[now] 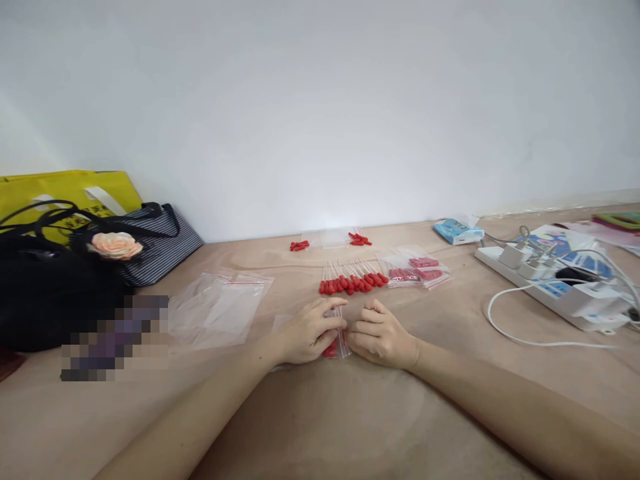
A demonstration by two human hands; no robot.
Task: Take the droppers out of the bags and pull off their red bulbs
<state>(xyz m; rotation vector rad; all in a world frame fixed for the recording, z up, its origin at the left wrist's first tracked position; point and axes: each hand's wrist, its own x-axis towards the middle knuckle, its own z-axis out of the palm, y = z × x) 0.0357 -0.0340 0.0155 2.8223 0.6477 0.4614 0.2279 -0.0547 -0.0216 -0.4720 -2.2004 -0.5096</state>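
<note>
A small clear zip-lock bag (pixel 343 345) with a red-and-white seal strip lies on the table between my hands, red items inside it. My left hand (pixel 311 333) is bent over the bag, thumb and fingers closed on it near the strip and covering much of it. At the strip's other side, my right hand (pixel 384 338) is closed in a loose fist against the bag's edge; its fingertips are partly hidden. Just beyond the hands lies a row of thin white sticks with red tips (pixel 353 281). Filled zip-lock bags (pixel 419 268) with red contents rest to its right.
Flat clear bags (pixel 231 300) lie left of my hands. Further back are small red piles (pixel 360 239). On the right stand a power strip (pixel 555 287) with cables and a blue tissue pack (pixel 456 231). A striped bag (pixel 150 243) and a yellow bag (pixel 107 187) sit left.
</note>
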